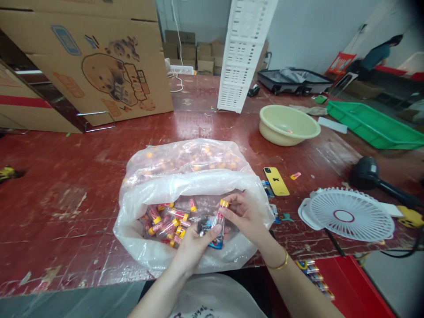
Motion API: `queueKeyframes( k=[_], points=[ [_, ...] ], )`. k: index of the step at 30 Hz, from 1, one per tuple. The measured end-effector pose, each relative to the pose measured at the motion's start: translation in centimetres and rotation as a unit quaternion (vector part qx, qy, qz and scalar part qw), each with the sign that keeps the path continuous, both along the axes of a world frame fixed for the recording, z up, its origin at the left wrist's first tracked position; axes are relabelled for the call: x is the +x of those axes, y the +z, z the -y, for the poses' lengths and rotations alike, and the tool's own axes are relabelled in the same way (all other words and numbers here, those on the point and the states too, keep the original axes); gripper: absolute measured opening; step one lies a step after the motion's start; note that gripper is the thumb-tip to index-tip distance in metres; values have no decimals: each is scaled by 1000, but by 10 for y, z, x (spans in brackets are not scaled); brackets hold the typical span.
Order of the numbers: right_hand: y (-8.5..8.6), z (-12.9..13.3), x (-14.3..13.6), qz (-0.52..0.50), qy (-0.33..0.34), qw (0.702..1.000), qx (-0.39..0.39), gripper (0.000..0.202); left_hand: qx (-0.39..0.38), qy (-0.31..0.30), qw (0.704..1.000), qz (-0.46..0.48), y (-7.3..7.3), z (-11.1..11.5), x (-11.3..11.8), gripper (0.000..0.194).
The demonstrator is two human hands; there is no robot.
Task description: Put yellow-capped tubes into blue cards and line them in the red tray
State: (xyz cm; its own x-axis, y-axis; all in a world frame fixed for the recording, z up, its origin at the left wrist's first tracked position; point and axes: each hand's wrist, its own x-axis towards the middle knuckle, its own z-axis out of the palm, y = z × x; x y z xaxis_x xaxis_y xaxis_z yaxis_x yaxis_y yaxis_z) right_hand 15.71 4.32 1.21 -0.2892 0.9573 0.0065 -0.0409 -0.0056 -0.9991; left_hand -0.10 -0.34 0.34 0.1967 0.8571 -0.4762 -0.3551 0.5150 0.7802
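- The tube (220, 215), see-through with a bright yellow cap and pinkish-red inside, stands tilted over the bag's opening.
- The right hand (245, 215) is pinched on it near the cap.
- The left hand (193, 243) is clamped on a shiny blue-and-black packet (217, 243) by the tube's lower end.
- Nine o'clock from it, similar tubes (170, 226) lie jumbled inside the translucent white bag (198, 181).
- Two o'clock from the bag: a pale-yellow basin (281, 137).
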Motion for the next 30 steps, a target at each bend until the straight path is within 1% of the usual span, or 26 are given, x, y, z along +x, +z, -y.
queueKeyframes(
  k=[2, 3, 4, 5, 6, 7, 8, 10, 12, 14, 17, 20, 27, 30],
  points=[
    [-7, 10, -2, -4, 40, 999, -19, 30, -33, 24, 998, 50, 2, 0, 6, 32],
    [-10, 17, -3, -3, 64, 998, -13, 38, -42, 34, 997, 63, 3, 0, 8, 32],
    [-13, 23, -4, 5, 82, 997, 2, 51, -49, 42, 995, 71, 4, -1, 10, 34],
    [-15, 30, -5, 21, 87, 996, 24, 66, -55, 48, 995, 72, 4, -2, 12, 35],
    [-18, 36, -5, 46, 77, 995, 49, 80, -61, 51, 994, 69, 6, -3, 14, 37],
    [-20, 41, -6, 77, 56, 993, 73, 86, -66, 51, 994, 65, 7, -4, 15, 39],
    [-23, 44, -7, 109, 31, 989, 94, 85, -69, 50, 994, 63, 8, -5, 15, 40],
    [-27, 48, -7, 147, -9, 982, 119, 74, -63, 35, 995, 65, 9, -5, 14, 42],
    [-31, 48, -7, 145, -40, 981, 125, 70, -47, 13, 997, 61, 9, -3, 12, 41],
    [-33, 48, -7, 130, -58, 982, 124, 70, -33, 0, 998, 50, 8, -1, 11, 36],
    [-32, 50, -6, 112, -60, 985, 116, 69, -22, -1, 999, 49, 7, 1, 10, 30],
    [-31, 53, -6, 103, -64, 987, 106, 67, -24, -6, 998, 56, 6, 1, 13, 28],
    [-34, 52, -7, 97, -67, 986, 116, 66, -33, 4, 998, 50, 7, 0, 17, 32],
    [-28, 50, -11, 105, -67, 985, 120, 67, -29, 5, 999, 43, 7, 0, 18, 33]
  ],
)
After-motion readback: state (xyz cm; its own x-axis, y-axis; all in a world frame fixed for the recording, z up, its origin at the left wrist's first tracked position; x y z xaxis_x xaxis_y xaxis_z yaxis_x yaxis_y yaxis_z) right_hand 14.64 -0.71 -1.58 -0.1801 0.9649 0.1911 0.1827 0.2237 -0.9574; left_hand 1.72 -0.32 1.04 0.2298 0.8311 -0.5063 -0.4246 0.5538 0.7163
